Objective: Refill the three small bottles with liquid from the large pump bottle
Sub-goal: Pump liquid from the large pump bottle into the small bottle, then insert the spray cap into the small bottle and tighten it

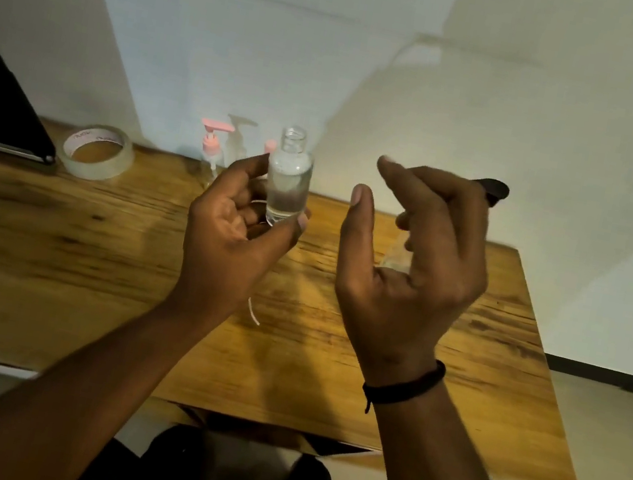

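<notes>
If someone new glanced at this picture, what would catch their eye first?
The left hand holds a small clear bottle, uncapped and upright, above the wooden table. Beside it, the right hand pinches a dark cap. A pink-topped pump bottle stands against the wall.

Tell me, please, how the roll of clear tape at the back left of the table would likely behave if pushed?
The tape roll lies flat on the wooden table, so it would probably slide rather than roll. It looks like a thin hollow ring, so likely light. Stood on edge, it would probably roll.
</notes>
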The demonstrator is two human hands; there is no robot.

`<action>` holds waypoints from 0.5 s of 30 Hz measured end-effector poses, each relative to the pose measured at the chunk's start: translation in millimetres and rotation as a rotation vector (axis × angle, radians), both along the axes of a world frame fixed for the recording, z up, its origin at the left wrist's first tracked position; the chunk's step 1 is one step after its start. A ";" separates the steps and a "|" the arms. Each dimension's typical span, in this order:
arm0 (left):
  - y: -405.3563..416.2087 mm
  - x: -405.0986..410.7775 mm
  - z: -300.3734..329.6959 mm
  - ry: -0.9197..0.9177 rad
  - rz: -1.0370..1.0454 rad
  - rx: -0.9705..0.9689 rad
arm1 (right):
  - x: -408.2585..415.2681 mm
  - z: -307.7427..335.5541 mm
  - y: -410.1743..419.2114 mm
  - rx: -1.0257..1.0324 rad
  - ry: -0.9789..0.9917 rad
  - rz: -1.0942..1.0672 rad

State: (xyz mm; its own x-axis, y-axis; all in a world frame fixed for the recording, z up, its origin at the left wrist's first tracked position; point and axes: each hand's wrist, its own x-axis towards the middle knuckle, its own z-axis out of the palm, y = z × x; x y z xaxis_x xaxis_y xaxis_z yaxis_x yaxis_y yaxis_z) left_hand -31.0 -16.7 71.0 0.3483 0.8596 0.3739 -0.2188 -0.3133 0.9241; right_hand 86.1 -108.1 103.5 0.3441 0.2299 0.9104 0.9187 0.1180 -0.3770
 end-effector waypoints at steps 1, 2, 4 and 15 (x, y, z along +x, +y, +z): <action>3.3 -3.0 -0.9 0.003 0.008 0.006 | -3.0 -4.4 3.8 -0.018 0.019 0.027; 6.1 -5.5 -1.6 0.008 0.016 0.006 | -5.7 -9.0 7.7 -0.040 0.050 0.054; 11.0 -9.8 -2.8 0.017 0.036 -0.005 | -9.6 -20.1 16.6 -0.099 0.140 0.092; 27.3 -24.6 -17.8 0.082 0.065 -0.048 | -6.6 -98.9 65.8 -0.875 0.525 0.086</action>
State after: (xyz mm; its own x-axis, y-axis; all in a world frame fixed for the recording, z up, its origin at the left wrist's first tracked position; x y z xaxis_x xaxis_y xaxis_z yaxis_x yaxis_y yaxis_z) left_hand -55.5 10.6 53.2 0.3190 0.8976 0.3041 -0.1226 -0.2791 0.9524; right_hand 79.5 -42.3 4.6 0.6016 0.7844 0.1509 0.6145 -0.3337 -0.7148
